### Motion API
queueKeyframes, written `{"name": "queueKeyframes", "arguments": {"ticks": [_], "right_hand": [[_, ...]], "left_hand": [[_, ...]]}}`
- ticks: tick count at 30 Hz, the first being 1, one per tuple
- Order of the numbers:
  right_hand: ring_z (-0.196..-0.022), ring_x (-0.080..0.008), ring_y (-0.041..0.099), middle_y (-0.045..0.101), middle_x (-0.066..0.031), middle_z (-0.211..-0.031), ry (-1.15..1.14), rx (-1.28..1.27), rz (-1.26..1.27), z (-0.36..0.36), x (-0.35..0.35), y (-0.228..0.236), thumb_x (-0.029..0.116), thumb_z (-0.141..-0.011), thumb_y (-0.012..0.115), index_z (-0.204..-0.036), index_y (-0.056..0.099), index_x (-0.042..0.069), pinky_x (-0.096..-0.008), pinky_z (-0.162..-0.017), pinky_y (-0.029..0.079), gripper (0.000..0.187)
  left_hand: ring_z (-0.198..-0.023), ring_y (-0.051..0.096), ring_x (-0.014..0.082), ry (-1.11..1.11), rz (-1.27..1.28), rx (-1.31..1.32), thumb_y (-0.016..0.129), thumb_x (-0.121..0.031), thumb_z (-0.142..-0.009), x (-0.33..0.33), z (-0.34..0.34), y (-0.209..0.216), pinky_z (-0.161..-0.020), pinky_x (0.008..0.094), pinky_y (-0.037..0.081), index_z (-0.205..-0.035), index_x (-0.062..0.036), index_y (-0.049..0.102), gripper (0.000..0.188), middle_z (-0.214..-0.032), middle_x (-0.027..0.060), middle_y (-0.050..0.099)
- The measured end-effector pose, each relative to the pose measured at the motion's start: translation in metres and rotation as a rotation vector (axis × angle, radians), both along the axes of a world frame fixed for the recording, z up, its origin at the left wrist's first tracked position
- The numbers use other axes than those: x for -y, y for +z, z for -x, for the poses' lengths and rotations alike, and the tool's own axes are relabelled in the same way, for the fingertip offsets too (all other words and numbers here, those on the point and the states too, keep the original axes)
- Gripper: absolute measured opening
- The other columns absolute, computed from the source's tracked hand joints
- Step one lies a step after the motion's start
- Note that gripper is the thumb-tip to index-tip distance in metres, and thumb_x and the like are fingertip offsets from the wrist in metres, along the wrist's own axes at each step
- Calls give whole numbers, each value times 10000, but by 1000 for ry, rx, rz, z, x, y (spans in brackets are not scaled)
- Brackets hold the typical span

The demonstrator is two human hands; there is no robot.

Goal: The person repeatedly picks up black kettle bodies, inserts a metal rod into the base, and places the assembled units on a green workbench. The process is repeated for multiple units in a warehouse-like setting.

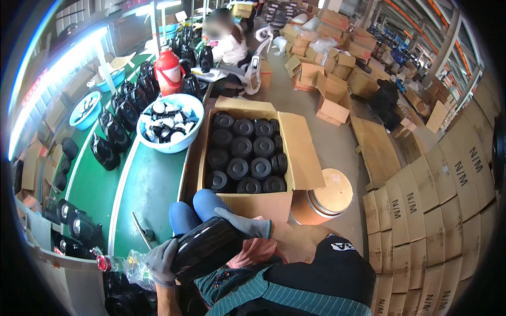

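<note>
A glossy black jug body [208, 247] lies tilted across my lap, its far end up toward the right. My left hand [162, 262], in a grey glove, is closed round its lower left end. At the upper right end, my right hand [243, 223], also gloved in grey, wraps over it; some of the fingers are hidden. Beside my left hand sits crumpled clear plastic [138, 268] and a clear bottle with a red end [108, 263]. Just beyond my knees stands an open carton [247, 203] packed with round black parts [242, 147].
To the left runs a green workbench [142, 184] with a light-blue basin [174, 145] of white and black parts, several black jugs [126, 113] and a red-and-white jug [168, 71]. A round drum [332, 192] and stacked cartons [421, 226] stand right. Farther off sits another person [229, 47].
</note>
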State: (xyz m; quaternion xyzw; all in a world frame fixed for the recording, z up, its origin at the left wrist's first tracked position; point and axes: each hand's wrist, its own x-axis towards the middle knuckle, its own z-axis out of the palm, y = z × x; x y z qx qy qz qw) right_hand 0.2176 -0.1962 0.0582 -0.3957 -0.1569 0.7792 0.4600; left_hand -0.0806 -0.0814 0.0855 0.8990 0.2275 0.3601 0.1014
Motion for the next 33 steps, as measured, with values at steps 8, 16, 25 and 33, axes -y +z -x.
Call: {"name": "queueKeyframes", "arguments": {"ticks": [8,16,25,33], "right_hand": [[-1643,-393,215,196,-277,-1763,-333,735,-1070,25,27,5,688,-1058,478,-1705,237,6,-586,-1310,144,971],[-1650,-403,189,173,-277,-1773,-244,901,-916,16,33,16,691,-1065,458,-1704,238,0,-561,-1322,107,966],[-1527,-276,389,351,-174,-1706,-70,111,-275,10,1,-17,543,-1143,433,-1681,309,3,-447,-1301,262,772],[-1617,-472,230,121,-369,-1740,-120,1326,-1215,-4,20,-21,595,-1112,463,-1748,70,79,-453,-1281,300,908]], "left_hand": [[-865,778,285,113,471,254,791,-211,-807,3,-2,-58,-825,370,595,-1083,47,787,378,-949,191,790],[-914,767,345,80,667,308,816,-241,-805,-13,3,-60,-865,409,592,-1175,25,764,460,-1022,197,778],[-1025,753,324,-27,-280,-207,796,-413,-872,-11,1,-7,-935,426,587,-1318,-54,742,575,-1167,135,772],[-928,723,163,49,1003,377,714,-80,-894,-13,31,-124,-882,324,579,-1164,32,775,298,-1028,76,790]]}}
